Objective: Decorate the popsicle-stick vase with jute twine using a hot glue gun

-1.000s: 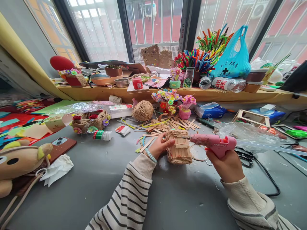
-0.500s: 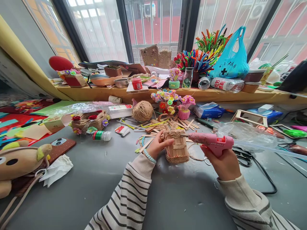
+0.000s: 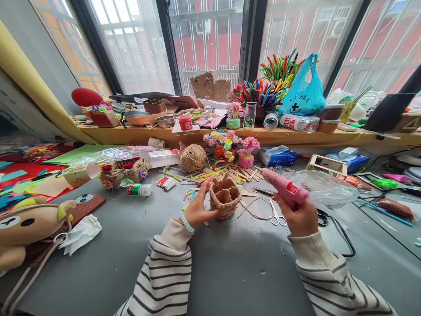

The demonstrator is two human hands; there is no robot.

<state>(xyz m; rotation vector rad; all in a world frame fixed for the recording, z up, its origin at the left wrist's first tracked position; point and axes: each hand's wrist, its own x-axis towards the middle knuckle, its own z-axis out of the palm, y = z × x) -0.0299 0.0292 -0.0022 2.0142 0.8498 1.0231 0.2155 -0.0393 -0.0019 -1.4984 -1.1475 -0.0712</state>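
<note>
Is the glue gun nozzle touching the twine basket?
No, the glue gun in the right hand points away, clear of the twine basket the left hand holds.

On the table (image 3: 230,272) the basket (image 3: 225,202) sits between the left hand (image 3: 197,210), touching its left side, and the right hand (image 3: 297,217) holding the glue gun (image 3: 284,188), with scissors (image 3: 275,216) just right of the basket, a ball of twine (image 3: 192,158) behind it and a phone (image 3: 87,204) far left

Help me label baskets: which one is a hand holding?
The plain twine basket, gripped by the left hand; the rose-trimmed basket sits untouched farther left.
</note>
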